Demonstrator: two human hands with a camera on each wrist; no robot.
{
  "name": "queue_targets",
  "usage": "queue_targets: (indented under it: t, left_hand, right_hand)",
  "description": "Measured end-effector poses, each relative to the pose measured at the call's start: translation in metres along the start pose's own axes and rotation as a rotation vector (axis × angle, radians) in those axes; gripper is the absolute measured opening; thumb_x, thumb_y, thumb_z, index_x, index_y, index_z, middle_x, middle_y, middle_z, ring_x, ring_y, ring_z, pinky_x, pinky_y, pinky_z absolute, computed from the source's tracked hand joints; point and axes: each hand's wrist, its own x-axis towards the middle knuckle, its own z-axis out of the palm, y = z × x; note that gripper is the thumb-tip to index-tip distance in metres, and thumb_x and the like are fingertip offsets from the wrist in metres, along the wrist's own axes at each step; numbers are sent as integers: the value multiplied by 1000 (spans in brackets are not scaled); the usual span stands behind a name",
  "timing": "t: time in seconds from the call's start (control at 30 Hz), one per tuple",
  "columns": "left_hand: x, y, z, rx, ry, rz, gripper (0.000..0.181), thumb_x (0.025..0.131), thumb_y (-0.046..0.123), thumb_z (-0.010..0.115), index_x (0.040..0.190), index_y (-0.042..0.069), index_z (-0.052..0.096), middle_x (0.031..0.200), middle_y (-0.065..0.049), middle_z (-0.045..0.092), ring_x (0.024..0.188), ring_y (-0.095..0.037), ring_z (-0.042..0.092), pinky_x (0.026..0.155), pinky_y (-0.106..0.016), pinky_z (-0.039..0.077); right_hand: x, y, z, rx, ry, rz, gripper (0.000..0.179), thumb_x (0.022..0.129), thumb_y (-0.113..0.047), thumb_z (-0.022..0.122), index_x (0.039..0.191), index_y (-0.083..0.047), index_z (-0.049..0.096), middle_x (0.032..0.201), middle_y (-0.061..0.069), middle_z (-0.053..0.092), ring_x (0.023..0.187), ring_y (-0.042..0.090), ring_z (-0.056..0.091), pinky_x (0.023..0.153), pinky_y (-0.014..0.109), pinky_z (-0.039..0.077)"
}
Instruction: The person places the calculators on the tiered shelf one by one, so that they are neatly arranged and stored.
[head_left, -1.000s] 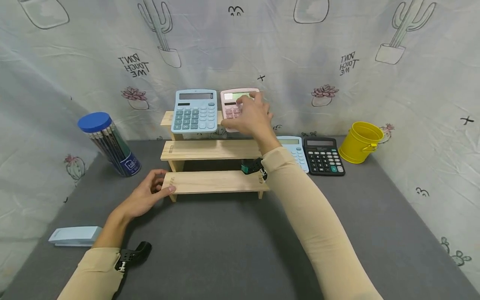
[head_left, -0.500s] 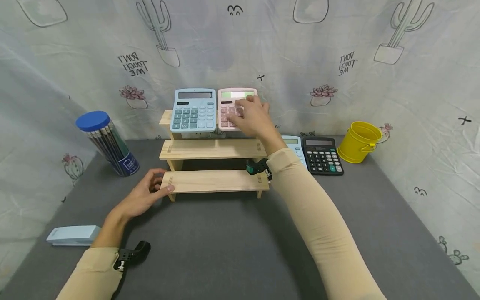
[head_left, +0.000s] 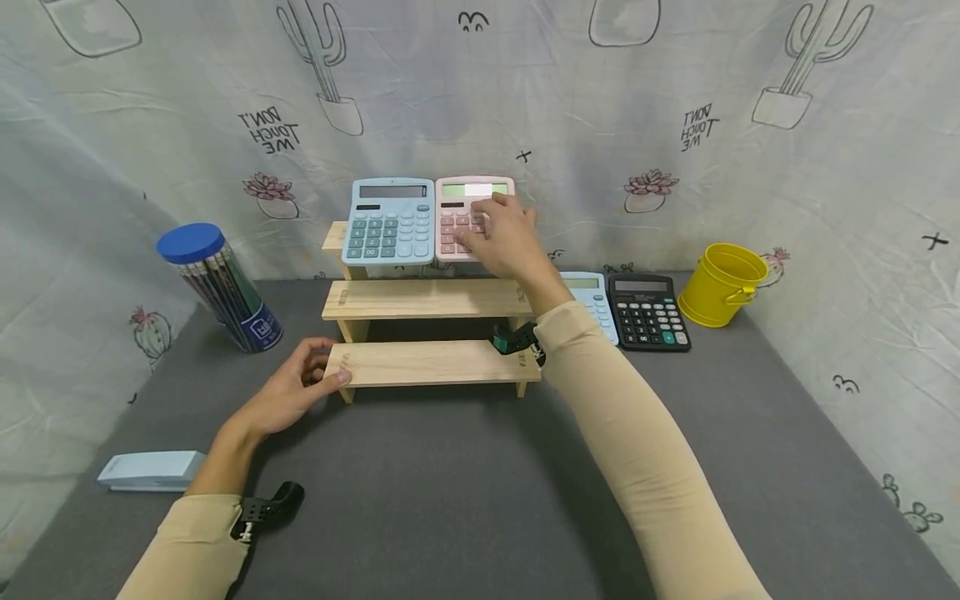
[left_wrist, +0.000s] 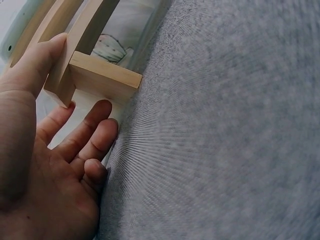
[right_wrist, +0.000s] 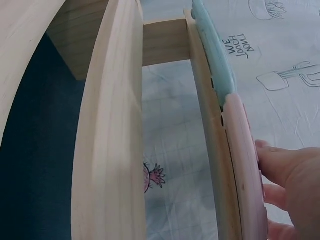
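Note:
In the head view, a pink calculator (head_left: 454, 218) leans upright on the top tier of a three-tier wooden shelf (head_left: 427, 298), side by side with a light blue calculator (head_left: 388, 221). My right hand (head_left: 510, 242) touches the pink calculator's front with its fingertips and covers its right-hand keys. The right wrist view shows the thumb and fingers all on the face side of the pink calculator (right_wrist: 245, 175). My left hand (head_left: 292, 387) pinches the left end of the lowest tier, thumb on the board (left_wrist: 82, 35) and index fingertip at its lower corner in the left wrist view.
Behind the right forearm stand another light blue calculator (head_left: 592, 304) and a black calculator (head_left: 648, 312), beside a yellow bucket (head_left: 722, 285). A blue-lidded tub of pencils (head_left: 221, 287) is at left, a pale blue stapler-like object (head_left: 150, 472) near the left forearm. A printed cloth (head_left: 480, 100) hangs behind.
The pink calculator has slid slightly left against the blue one. My right hand has shifted from around its right part to fingertips on its front. My left hand stays put.

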Motion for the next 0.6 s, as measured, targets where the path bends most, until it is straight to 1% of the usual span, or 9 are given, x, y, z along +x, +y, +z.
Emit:
queue_targets:
  t: [0.23, 0.4, 0.6]
  left_hand:
    - [2, 1, 0, 6, -3, -9, 68, 103, 35, 64, 153, 8, 27, 142, -27, 54, 106, -28, 58, 80, -29, 47]
    - [2, 2, 0, 18, -1, -13, 67, 103, 35, 64, 152, 8, 27, 143, -27, 53, 107, -29, 58, 81, -30, 47]
    - [0, 2, 0, 36, -6, -26, 68, 103, 37, 63, 153, 8, 26, 145, -28, 52, 108, -31, 57, 81, -31, 46]
  right_hand:
    - [-3, 2, -3, 24, -7, -1, 60, 101, -45, 63, 152, -17, 49, 167, 10, 23, 144, 37, 24, 115, 54, 31]
    - [-5, 1, -4, 19, -13, 1, 62, 100, -45, 64, 153, -18, 48, 168, 9, 22, 144, 37, 23, 114, 57, 32]
    - [-6, 0, -4, 8, -23, -2, 63, 99, -44, 64, 153, -17, 47, 167, 10, 23, 144, 38, 23, 113, 58, 32]
